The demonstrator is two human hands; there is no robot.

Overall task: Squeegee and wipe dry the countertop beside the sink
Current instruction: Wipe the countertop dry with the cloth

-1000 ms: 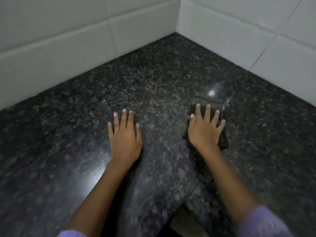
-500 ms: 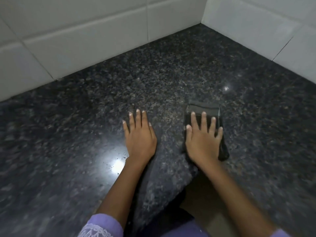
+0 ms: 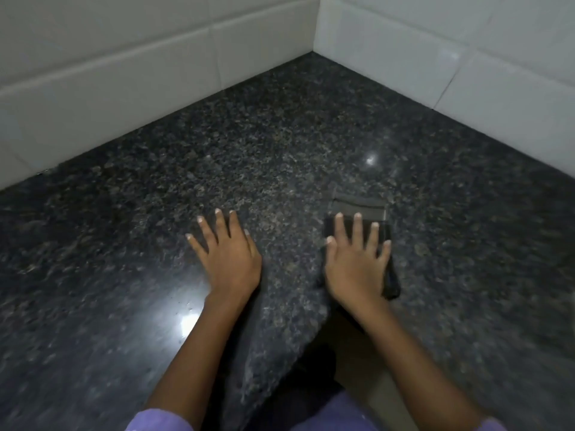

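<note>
The dark speckled granite countertop (image 3: pixel 280 135) fills the view and runs into a corner of white tiles. My right hand (image 3: pixel 354 265) lies flat with spread fingers on a dark folded cloth (image 3: pixel 357 206), pressing it onto the stone near the counter's inner edge. The cloth's far end shows beyond my fingertips, and a narrow strip shows by my little finger. My left hand (image 3: pixel 228 259) rests palm down on the bare stone to the left of the cloth, fingers apart and holding nothing. No squeegee is in view.
White tiled walls (image 3: pixel 124 73) close the counter at the back left, and more tiles (image 3: pixel 435 57) close it at the back right. The counter's front edge (image 3: pixel 280 368) forms an inward notch between my forearms. A light glare (image 3: pixel 186 321) shines on the stone.
My right hand and the cloth slid a little toward me, away from the corner. My left hand's fingers spread wider. The view shifted slightly.
</note>
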